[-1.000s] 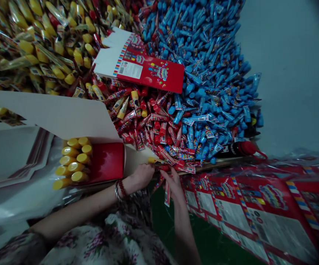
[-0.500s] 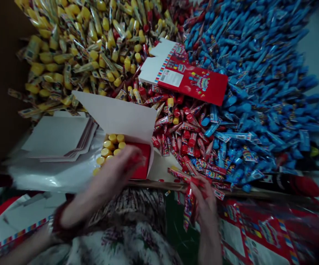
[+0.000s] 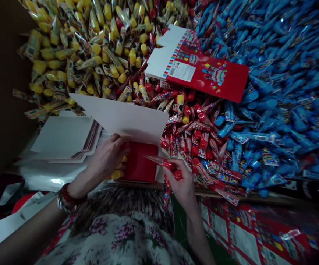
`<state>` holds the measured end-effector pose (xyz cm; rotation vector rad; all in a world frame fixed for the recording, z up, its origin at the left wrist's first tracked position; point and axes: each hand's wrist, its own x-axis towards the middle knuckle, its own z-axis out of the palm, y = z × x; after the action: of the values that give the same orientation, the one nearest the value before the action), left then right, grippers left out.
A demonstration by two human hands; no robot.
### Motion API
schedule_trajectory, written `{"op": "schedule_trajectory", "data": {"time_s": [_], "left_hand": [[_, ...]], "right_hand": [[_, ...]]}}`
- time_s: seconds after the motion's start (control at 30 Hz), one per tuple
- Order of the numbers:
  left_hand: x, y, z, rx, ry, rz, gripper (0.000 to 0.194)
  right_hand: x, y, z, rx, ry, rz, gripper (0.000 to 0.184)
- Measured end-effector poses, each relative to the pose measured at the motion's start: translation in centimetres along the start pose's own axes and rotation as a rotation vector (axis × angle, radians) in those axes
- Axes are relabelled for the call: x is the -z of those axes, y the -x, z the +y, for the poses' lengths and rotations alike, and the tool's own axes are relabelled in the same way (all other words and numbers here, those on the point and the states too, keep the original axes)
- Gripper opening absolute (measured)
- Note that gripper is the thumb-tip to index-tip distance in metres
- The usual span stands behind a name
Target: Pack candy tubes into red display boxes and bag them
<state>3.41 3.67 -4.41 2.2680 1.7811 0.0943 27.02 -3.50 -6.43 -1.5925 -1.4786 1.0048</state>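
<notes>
My left hand (image 3: 106, 156) reaches into the open white box (image 3: 120, 119), bent over the yellow-capped tubes (image 3: 117, 174) at its left side. The fingers are curled, and what they grip, if anything, is hidden. To the right of those caps, red (image 3: 141, 162) fills the box's inside. Just off the box's right edge, my right hand (image 3: 181, 180) is closed around several red-capped tubes (image 3: 167, 164) in clear printed wrappers. One of them points left over the box, and another hangs below the fingers.
Heaped behind are yellow-capped tubes (image 3: 65, 55), red ones (image 3: 198, 136) and blue ones (image 3: 275, 73). Flattened red cartons (image 3: 220, 79) lie across the heap. White card sheets (image 3: 62, 136) are stacked left of the box. Printed red packaging (image 3: 258, 235) is at lower right.
My left hand has moved from above the middle of the box to its left side, over the yellow caps. My right hand has brought its red-capped tubes left and up, close to the box.
</notes>
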Motion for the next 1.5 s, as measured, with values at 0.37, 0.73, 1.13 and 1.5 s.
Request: {"op": "schedule_trajectory", "data": {"time_s": [0.37, 0.73, 1.13, 1.5], "left_hand": [[-0.2, -0.7, 1.3, 0.036, -0.08, -0.018, 0.023], [-0.3, -0.7, 2.0, 0.031, -0.127, -0.033, 0.019], [-1.6, 1.7, 1.2, 0.023, -0.122, 0.054, 0.019], [-0.5, -2.0, 1.8, 0.046, -0.123, -0.28, 0.031]], "right_hand": [[-2.1, -3.9, -2.2, 0.318, 0.718, -0.397, 0.037], [-1.4, -7.3, -3.0, 0.497, 0.835, -0.602, 0.041], [-0.9, -8.0, -2.4, 0.62, 0.88, -0.654, 0.042], [-2.2, -9.1, -5.6, 0.593, 0.9, -0.676, 0.033]]}}
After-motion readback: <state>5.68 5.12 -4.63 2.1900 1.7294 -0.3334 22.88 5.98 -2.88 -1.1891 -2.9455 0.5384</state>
